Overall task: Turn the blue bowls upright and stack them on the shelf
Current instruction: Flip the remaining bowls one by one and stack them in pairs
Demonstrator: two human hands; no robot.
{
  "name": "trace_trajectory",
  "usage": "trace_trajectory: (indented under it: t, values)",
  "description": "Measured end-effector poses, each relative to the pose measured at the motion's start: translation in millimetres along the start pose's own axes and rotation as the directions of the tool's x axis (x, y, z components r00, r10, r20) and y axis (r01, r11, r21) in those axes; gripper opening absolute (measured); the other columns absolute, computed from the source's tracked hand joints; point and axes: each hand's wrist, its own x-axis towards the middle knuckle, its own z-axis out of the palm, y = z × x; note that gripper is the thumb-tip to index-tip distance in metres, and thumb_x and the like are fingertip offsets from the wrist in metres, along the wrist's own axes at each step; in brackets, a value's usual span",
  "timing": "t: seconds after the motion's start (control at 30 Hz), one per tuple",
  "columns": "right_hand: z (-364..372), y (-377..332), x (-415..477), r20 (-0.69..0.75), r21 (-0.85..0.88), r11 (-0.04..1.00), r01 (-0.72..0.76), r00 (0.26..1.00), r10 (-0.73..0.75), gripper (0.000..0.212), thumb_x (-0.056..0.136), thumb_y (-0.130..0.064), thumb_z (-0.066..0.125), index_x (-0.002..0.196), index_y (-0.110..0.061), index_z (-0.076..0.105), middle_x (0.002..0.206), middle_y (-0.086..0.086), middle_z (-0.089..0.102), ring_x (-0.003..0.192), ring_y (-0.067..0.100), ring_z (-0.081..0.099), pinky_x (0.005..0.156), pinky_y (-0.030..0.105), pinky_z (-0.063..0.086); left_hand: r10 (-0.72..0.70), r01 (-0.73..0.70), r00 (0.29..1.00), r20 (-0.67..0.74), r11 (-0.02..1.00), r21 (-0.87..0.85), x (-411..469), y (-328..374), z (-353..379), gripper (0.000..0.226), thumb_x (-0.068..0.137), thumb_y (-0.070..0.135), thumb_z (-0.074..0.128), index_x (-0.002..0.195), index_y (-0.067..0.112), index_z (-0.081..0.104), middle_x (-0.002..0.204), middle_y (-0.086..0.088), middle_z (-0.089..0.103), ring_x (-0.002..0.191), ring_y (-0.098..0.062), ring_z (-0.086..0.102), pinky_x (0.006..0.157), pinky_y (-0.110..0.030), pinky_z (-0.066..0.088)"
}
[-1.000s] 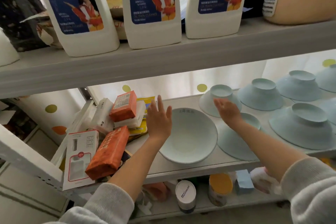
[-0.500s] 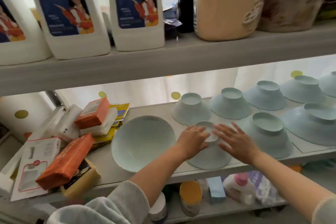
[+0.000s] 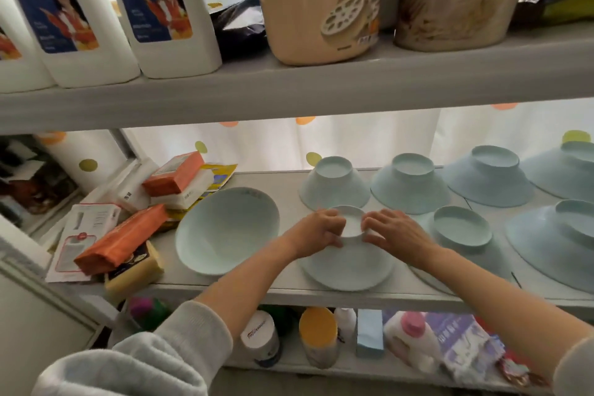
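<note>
One pale blue bowl (image 3: 225, 231) stands upright on the middle shelf (image 3: 289, 294), left of centre. To its right an upside-down blue bowl (image 3: 348, 262) sits at the shelf's front. My left hand (image 3: 316, 231) and my right hand (image 3: 390, 233) grip its raised foot ring from either side. Several more upside-down blue bowls cover the shelf to the right: one behind my hands (image 3: 334, 185), another (image 3: 411, 186) beside it, one (image 3: 463, 231) just right of my right hand, and larger ones (image 3: 559, 241) at the far right.
Orange and white packets and boxes (image 3: 122, 235) lie piled at the shelf's left end. The upper shelf edge (image 3: 321, 87) hangs close above, loaded with white bottles (image 3: 160, 10) and jars (image 3: 321, 3). Below, the bottom shelf holds cans and bottles (image 3: 318, 334).
Both hands left the upright bowl and moved right to the upside-down front bowl; their fingers have now closed on its foot ring. The camera view shifted right.
</note>
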Motion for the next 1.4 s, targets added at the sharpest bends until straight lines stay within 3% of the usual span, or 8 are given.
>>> trace_trajectory:
  t: [0.2,0.37,0.5,0.73,0.87,1.07,1.17,1.4]
  values:
    - [-53.9,21.2,36.2,0.21,0.563,0.766,-0.309,0.95,0.229,0.018,0.091,-0.027,0.056,0.096,-0.011,0.065,0.087,-0.001,0.057,0.088,0.014,0.051,0.08,0.026,0.041,-0.189,0.183,0.981,0.043,0.833,-0.522,18.9,10.7,-48.5,0.018,0.088,0.012,0.064,0.075,0.019,0.052,0.073,0.004,0.049,0.069,-0.009,0.044,0.064,-0.02,0.037]
    - [-86.9,34.7,44.6,0.687,0.725,-0.05,-0.687,0.716,0.125,0.059,0.094,-0.055,0.031,0.088,-0.008,0.064,0.083,0.009,0.062,0.08,0.021,0.058,0.077,0.032,0.049,-0.219,0.399,0.917,0.334,0.512,-0.76,31.1,17.3,-61.0,0.015,0.096,0.014,0.048,0.093,0.004,0.06,0.082,-0.008,0.061,0.073,-0.015,0.058,0.065,-0.025,0.047]
    - [-65.4,49.6,34.9,0.735,0.632,-0.375,-0.678,0.677,0.015,0.088,0.08,-0.078,0.024,0.106,-0.008,0.071,0.106,0.017,0.066,0.098,0.032,0.062,0.096,0.042,0.044,-0.339,0.6,0.79,0.511,0.259,-0.757,38.6,-5.2,-45.2,0.015,0.081,0.018,0.057,0.093,0.011,0.062,0.083,-0.003,0.062,0.077,-0.018,0.058,0.07,-0.032,0.046]
    - [-29.4,42.5,19.2,0.687,0.668,-0.359,-0.652,0.726,-0.04,0.092,0.045,-0.044,0.091,0.123,-0.007,0.057,0.109,0.012,0.071,0.095,0.023,0.069,0.083,0.036,0.057,-0.615,0.805,0.517,0.595,0.114,-0.582,35.2,-22.7,-27.1,0.027,0.095,0.014,0.047,0.069,0.006,0.051,0.063,-0.005,0.052,0.059,-0.017,0.043,0.052,-0.026,0.038]
    - [-11.0,39.5,17.8,0.752,0.628,-0.403,-0.665,0.653,0.095,0.073,0.073,-0.033,0.073,0.133,0.0,0.047,0.109,0.014,0.07,0.092,0.025,0.07,0.081,0.038,0.058,-0.56,0.807,0.475,0.679,-0.031,-0.59,36.4,-25.2,-23.7,0.011,0.087,0.014,0.058,0.09,0.004,0.061,0.085,-0.008,0.064,0.079,-0.024,0.058,0.07,-0.036,0.049]
    - [-10.5,36.2,21.9,0.855,0.517,-0.349,-0.781,0.486,0.179,0.04,0.092,-0.038,0.05,0.121,-0.01,0.055,0.105,0.013,0.069,0.094,0.028,0.066,0.104,0.052,0.04,-0.564,0.763,0.477,0.674,-0.116,-0.636,40.8,-43.5,-25.3,0.063,0.093,0.06,0.035,0.104,0.005,0.063,0.104,-0.009,0.065,0.09,-0.026,0.062,0.079,-0.044,0.05]
    - [-9.3,32.6,24.7,0.888,0.459,-0.324,-0.827,0.413,0.203,0.04,0.095,-0.043,0.045,0.115,-0.012,0.058,0.098,0.01,0.071,0.096,0.028,0.063,0.106,0.053,0.037,-0.618,0.745,0.495,0.612,-0.062,-0.664,41.0,-39.9,-34.8,0.065,0.092,0.062,0.028,0.086,0.004,0.057,0.087,-0.011,0.058,0.079,-0.025,0.058,0.082,-0.046,0.046]
    - [-9.3,30.2,45.7,0.909,0.399,-0.238,-0.886,0.346,0.235,0.056,0.09,-0.06,0.039,0.12,-0.017,0.057,0.115,0.009,0.063,0.108,0.028,0.058,0.101,0.049,0.043,-0.725,0.814,0.544,0.423,0.332,-0.476,50.1,-35.3,-32.2,0.068,0.093,0.063,0.028,0.123,0.007,0.051,0.113,-0.012,0.059,0.091,-0.028,0.057,0.08,-0.045,0.049]
